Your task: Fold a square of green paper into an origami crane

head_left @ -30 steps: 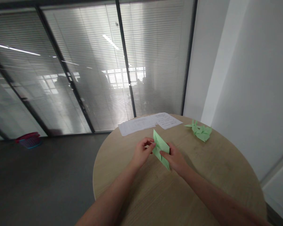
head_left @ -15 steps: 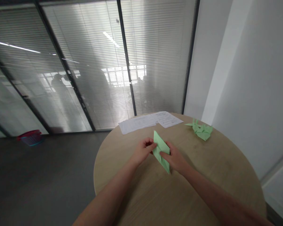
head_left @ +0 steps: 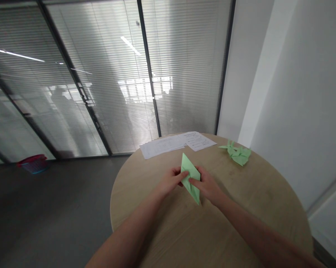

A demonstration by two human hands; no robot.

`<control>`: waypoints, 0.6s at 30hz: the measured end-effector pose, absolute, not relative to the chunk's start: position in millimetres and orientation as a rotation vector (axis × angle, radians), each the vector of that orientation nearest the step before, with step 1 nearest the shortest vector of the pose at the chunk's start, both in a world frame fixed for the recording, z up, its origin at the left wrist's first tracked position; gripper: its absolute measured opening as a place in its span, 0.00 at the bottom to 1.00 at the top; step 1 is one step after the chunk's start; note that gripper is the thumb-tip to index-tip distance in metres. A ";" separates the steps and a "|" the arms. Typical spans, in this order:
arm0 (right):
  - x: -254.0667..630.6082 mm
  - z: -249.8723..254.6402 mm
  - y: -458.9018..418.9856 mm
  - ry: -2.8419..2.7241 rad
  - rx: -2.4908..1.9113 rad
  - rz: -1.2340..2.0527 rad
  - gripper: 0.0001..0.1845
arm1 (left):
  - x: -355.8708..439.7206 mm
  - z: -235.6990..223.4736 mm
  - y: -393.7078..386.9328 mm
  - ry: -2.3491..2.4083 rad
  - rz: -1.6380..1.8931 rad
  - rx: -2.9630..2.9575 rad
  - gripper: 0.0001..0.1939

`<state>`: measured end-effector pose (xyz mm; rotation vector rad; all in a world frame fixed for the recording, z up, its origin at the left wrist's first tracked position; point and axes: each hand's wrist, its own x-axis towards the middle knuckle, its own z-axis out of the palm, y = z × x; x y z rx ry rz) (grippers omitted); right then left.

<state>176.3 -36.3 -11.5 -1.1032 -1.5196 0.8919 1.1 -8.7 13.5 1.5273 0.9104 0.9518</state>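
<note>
A folded light-green paper (head_left: 191, 176), long and pointed at both ends, lies at the middle of a round wooden table (head_left: 240, 208). My left hand (head_left: 171, 181) pinches its left edge with thumb and fingers closed. My right hand (head_left: 208, 186) presses and pinches the paper's right side, fingers curled over it. The paper's far tip points away from me and its near tip pokes out below my right hand.
A small heap of folded green paper figures (head_left: 238, 153) lies at the table's far right. White printed sheets (head_left: 175, 143) rest on the far edge. Glass walls with blinds stand behind; a red basket (head_left: 33, 163) sits on the floor at left. A white wall is close on the right.
My left fingers have closed in more tightly onto the paper's left edge, and both hands sit closer together. The paper has barely shifted.
</note>
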 end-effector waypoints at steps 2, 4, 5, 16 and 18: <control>176.2 -13.1 -35.2 -1.515 -1.111 0.889 0.19 | 3.1 9.6 -8.3 0.933 0.957 1.527 0.21; 175.6 -15.2 -33.6 -1.482 -1.102 0.924 0.19 | 4.3 7.0 -7.4 0.961 0.992 1.510 0.21; 175.2 -16.5 -32.8 -1.457 -1.088 0.953 0.19 | 4.5 6.4 -6.9 0.971 1.005 1.511 0.21; 171.3 -21.2 -31.7 -1.425 -1.083 0.952 0.20 | 10.1 1.0 -6.7 1.047 1.029 1.509 0.14; 170.3 -21.3 -31.6 -1.387 -1.053 0.938 0.21 | 11.2 1.0 -7.3 1.065 1.084 1.460 0.14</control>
